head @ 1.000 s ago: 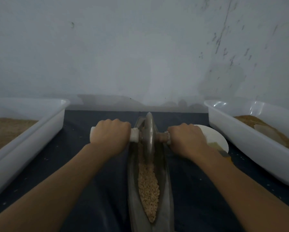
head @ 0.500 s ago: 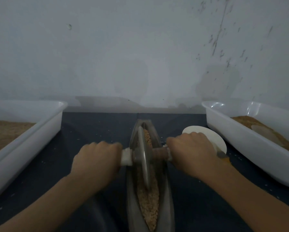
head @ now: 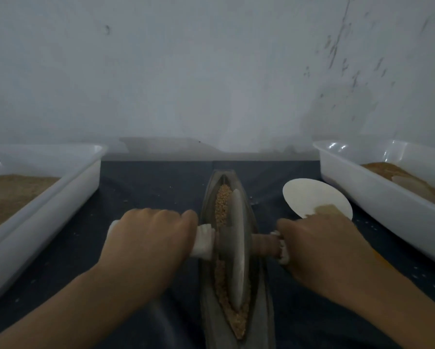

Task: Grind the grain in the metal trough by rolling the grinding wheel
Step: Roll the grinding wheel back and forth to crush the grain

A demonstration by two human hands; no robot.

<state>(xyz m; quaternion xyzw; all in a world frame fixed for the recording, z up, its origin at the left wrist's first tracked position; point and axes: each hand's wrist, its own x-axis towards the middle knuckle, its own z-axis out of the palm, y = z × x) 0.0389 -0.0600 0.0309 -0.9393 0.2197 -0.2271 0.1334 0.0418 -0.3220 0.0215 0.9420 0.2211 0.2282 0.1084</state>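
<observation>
Both hands have a full grip on the axle handles of the round grey metal grinding wheel (head: pixel 234 250): the left hand (head: pixel 148 245) curls round the white-wrapped handle, the right hand (head: pixel 319 250) round the brown one. The wheel stands on edge in the long, boat-shaped metal trough (head: pixel 259 293), at the middle of the dark tabletop (head: pixel 146 192). The tan grain (head: pixel 221 205) looks mostly whole and kernel-shaped, so grinding seems far from finished.
</observation>
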